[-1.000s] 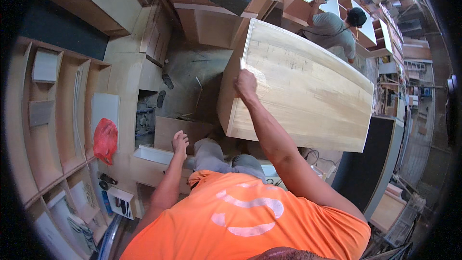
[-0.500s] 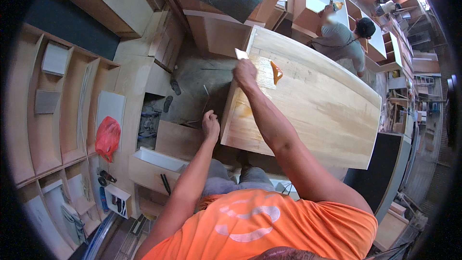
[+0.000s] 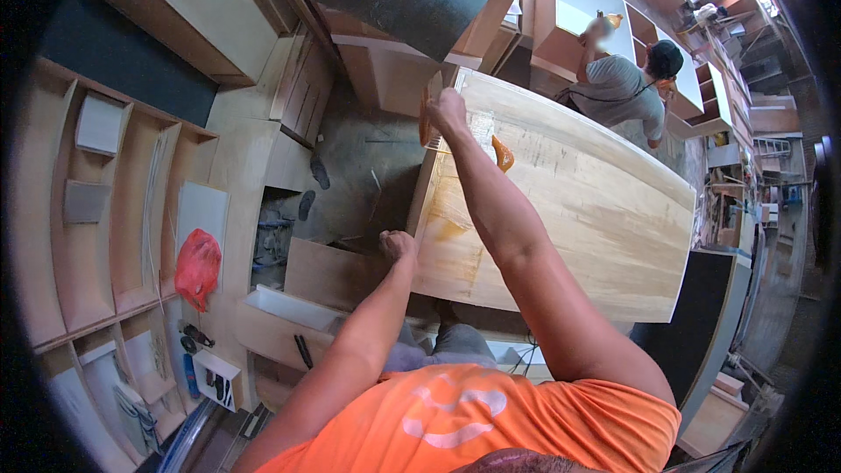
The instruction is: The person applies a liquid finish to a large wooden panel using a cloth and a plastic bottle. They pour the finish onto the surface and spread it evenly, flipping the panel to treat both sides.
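Fingers of the right hand (image 3: pixel 448 112) clamp a spreader (image 3: pixel 426 119) near the far-left corner of a wooden panel (image 3: pixel 578 223), left hand (image 3: pixel 399 246) folded beside it, amber paste (image 3: pixel 449 208) smeared leftward, most wood uncoated.

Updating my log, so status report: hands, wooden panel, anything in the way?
Right hand gripping amber-smeared spreader; left hand beside wooden panel, grip unclear. Panel's left end streaked amber, amber glob on top. Right forearm crosses panel, hiding part.

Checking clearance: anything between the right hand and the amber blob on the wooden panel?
Nothing visible: just wooden panel with a pale smeared patch between the right hand, gripping a thin spreader, and the amber blob.
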Demonstrator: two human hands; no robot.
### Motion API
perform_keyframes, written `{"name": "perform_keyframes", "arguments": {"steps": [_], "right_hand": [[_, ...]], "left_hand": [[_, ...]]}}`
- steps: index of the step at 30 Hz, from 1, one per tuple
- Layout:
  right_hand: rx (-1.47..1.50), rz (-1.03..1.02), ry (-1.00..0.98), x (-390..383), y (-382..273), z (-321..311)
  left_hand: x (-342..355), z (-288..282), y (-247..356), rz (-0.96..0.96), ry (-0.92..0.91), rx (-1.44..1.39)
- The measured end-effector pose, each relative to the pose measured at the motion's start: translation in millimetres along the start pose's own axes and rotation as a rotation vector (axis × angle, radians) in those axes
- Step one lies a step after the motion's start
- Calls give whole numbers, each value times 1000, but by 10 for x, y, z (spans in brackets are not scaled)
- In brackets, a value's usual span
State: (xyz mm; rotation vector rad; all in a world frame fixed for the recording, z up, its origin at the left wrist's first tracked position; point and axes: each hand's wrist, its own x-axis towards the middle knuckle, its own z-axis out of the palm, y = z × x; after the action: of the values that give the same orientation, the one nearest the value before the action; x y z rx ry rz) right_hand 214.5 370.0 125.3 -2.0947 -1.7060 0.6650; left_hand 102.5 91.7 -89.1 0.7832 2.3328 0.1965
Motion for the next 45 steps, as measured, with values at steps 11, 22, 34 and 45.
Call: {"name": "perform_keyframes", "arguments": {"steps": [11, 22, 34, 45], "right_hand": [[-238, -31, 93, 690, 185, 227], [-201, 104, 91, 912, 328, 28], [-338, -330, -101, -282, 762, 81], [39, -174, 174, -1048, 2048, -1780]], "left_hand": [[-133, 93, 165, -71, 210, -235], [-384, -205, 393, -109, 203, -281], [-313, -164, 361, -111, 223, -319], [-187, 95, 247, -78, 367, -326]]}}
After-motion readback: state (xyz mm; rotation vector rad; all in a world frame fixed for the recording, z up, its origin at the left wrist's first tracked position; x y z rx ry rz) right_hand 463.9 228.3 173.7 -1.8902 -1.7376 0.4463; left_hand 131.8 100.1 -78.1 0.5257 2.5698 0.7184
